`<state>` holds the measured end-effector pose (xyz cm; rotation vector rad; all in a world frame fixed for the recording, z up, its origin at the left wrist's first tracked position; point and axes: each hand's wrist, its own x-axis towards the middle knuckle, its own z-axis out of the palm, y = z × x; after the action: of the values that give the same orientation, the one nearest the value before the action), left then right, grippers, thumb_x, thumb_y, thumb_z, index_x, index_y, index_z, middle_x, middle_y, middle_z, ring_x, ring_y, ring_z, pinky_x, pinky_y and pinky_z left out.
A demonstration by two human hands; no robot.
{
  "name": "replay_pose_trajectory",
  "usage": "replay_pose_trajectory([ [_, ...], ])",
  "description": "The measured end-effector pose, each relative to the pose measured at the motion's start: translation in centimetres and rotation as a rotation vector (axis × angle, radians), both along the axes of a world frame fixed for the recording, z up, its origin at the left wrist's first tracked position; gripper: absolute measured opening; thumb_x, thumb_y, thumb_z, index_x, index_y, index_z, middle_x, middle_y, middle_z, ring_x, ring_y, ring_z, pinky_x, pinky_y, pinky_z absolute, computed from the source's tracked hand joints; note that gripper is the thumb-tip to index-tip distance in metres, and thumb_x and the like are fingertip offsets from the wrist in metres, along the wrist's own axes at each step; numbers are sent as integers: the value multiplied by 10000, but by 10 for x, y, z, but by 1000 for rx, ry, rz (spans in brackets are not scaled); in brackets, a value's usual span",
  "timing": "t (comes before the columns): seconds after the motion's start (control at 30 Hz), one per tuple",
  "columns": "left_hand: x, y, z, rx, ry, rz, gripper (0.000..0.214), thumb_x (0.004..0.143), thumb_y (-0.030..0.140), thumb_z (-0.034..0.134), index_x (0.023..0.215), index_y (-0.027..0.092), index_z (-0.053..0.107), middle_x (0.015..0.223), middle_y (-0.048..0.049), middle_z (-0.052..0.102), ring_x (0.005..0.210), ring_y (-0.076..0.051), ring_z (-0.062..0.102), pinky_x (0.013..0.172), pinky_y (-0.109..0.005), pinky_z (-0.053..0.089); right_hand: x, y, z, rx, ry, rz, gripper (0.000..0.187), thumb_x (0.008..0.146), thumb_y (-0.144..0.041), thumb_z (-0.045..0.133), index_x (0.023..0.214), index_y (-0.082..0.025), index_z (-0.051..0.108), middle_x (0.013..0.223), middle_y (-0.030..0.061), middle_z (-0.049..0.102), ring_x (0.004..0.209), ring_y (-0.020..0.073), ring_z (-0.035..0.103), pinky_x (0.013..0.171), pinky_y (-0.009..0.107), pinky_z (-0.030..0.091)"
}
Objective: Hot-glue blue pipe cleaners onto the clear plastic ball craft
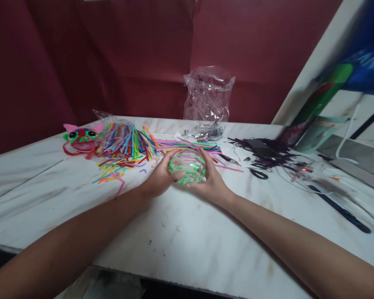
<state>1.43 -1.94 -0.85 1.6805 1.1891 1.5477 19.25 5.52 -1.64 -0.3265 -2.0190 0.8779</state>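
Between my two hands is a clear, round ball with green patches and some pink showing through it. My left hand is curved round its left side, and my right hand cups the right side. The ball is held over the middle of the marbled table. Just behind it lie long pink and green pipe cleaners. A pile of multicoloured pipe cleaners, partly under clear plastic, lies to the left of my hands.
Far left is a colourful face-like craft piece with pink ears. A clear plastic bag stands against the dark red backdrop. On the right are scissors, dark purple strands, a phone, cables and a dark blue stick-like tool.
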Motion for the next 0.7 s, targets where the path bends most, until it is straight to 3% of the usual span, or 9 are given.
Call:
replay_pose_trajectory([
  [0.13, 3, -4, -1, 88, 140, 95, 905, 676, 477, 759, 1410, 185, 318, 1453, -157, 384, 1340, -328, 381, 1116, -450, 325, -2, 1, 2, -242, 39, 112, 1095, 581, -605, 786, 1460, -265, 228, 1515, 130, 273, 1379, 319, 296, 1119, 518, 266],
  [0.3, 4, -8, 4, 164, 357, 177, 908, 634, 457, 788, 1397, 197, 368, 1457, -145, 383, 1335, -340, 378, 1127, -468, 304, -1, 3, 3, -333, 56, 143, 990, 614, -647, 740, 1421, -268, 310, 1503, 108, 314, 1372, 294, 310, 1118, 486, 279],
  [0.37, 2, -8, 9, 180, 413, 169, 839, 668, 476, 759, 1376, 194, 408, 1429, -141, 431, 1317, -333, 405, 1113, -463, 326, -1, 4, 2, -295, 54, 87, 953, 634, -612, 747, 1411, -255, 327, 1481, 119, 349, 1351, 296, 342, 1105, 487, 295],
  [0.5, 0, -7, 14, 266, 457, 268, 429, 842, 418, 598, 1209, 198, 582, 1284, -114, 584, 1219, -261, 520, 1055, -420, 404, 0, 4, 0, -118, 12, -43, 940, 638, -527, 779, 1413, -247, 328, 1455, 130, 385, 1336, 308, 360, 1087, 491, 318],
  [0.7, 3, -7, 11, 313, 470, 400, 187, 821, 293, 625, 967, 185, 667, 1073, -91, 690, 1046, -221, 629, 944, -377, 496, 0, 8, -7, 80, -14, -148, 898, 652, -445, 786, 1402, -235, 340, 1417, 148, 411, 1296, 324, 403, 1077, 513, 329],
])
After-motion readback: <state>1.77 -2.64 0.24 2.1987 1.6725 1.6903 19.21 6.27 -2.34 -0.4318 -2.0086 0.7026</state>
